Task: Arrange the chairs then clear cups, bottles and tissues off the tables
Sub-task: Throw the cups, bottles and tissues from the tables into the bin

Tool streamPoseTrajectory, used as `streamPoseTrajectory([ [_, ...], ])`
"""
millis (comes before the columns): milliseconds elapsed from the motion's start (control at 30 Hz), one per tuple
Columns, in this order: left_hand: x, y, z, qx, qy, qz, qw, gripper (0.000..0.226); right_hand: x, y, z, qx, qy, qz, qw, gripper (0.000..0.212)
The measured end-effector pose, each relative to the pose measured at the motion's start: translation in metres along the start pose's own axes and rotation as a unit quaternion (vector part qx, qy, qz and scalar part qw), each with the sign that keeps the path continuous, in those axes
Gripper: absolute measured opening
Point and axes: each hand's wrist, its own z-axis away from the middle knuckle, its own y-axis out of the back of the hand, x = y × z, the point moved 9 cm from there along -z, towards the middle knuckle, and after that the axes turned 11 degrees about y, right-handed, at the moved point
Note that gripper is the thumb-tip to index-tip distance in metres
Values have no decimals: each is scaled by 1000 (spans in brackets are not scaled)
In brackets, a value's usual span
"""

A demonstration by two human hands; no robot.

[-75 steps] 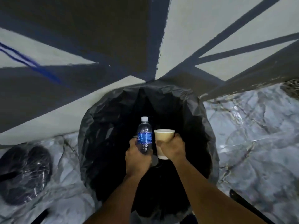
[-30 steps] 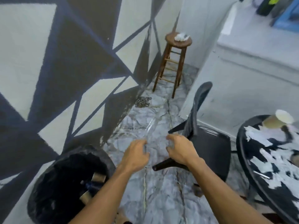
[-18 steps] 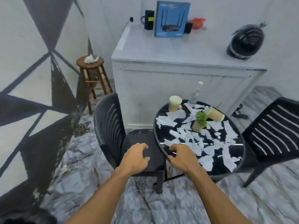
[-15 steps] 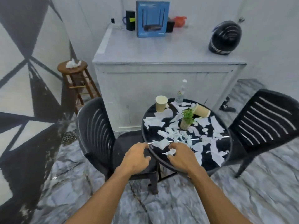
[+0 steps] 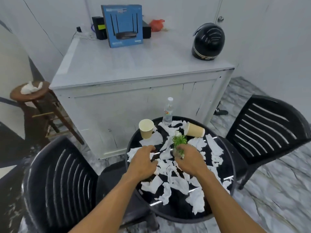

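A round black table (image 5: 228,167) is strewn with several torn white tissues (image 5: 176,182). One paper cup (image 5: 146,128) stands upright at its far left, and a second paper cup (image 5: 193,130) lies on its side at the far right. A clear water bottle (image 5: 167,112) stands at the far edge. My left hand (image 5: 143,163) and my right hand (image 5: 189,161) hover over the tissues mid-table with fingers curled and nothing held. The right one hides the base of a small green plant (image 5: 179,142). Black chairs stand left (image 5: 57,180) and right (image 5: 267,126).
Behind the table is a white cabinet (image 5: 134,68) with a blue router box (image 5: 123,25) and a black helmet (image 5: 208,42) on top. A wooden stool (image 5: 42,101) with a crumpled tissue (image 5: 31,87) stands at the left wall. Marble floor lies at the right.
I dropped the bottle and cup into the black bin, turned right to the table, and both empty hands have moved forward over the tissues.
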Motion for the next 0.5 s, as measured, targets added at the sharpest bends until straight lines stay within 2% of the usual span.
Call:
streamPoseTrajectory([
  [67,3,9,-26,23,4,11,1000,59,9,8,-24,15,-3,-7,1000,30],
  [233,11,21,-79,65,36,37,997,66,39,18,-81,18,-8,-9,1000,51],
  [333,8,20,-115,84,67,24,994,75,63,25,-121,30,1,-11,999,51],
  [500,0,16,-167,134,132,24,982,93,133,19,-181,-14,-19,38,999,69],
])
